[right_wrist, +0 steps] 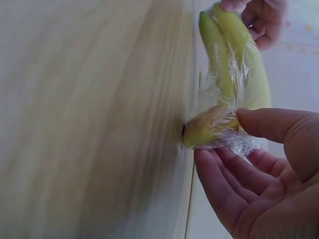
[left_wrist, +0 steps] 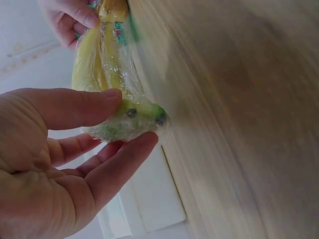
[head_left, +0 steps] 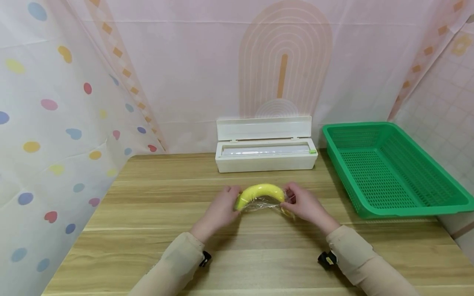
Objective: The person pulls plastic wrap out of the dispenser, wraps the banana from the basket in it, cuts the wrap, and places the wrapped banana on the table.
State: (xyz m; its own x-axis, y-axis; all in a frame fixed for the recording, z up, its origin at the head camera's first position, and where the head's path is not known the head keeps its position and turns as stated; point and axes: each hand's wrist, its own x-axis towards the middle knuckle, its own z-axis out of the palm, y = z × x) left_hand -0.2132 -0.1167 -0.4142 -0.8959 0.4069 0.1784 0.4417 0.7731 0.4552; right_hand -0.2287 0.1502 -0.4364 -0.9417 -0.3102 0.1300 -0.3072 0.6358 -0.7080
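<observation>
Curved yellow bananas (head_left: 263, 190), wrapped in crinkled clear cling film (head_left: 259, 204), are held low over the wooden table. The right wrist view shows at least two bananas side by side in the film. My left hand (head_left: 219, 209) pinches the left end, where green banana tips (left_wrist: 156, 110) with dark ends lie between thumb and fingers. At the opposite end, my right hand (head_left: 306, 204) grips a browner yellow part (right_wrist: 205, 130), its thumb pressing on the bunched film and its fingers underneath.
Behind the hands stands a white cling film dispenser (head_left: 264, 165) with its lid raised and a roll inside. A green plastic basket (head_left: 411, 211) sits at the right on the wooden table (head_left: 155, 246). Patterned curtains (head_left: 192, 74) hang along the back and sides.
</observation>
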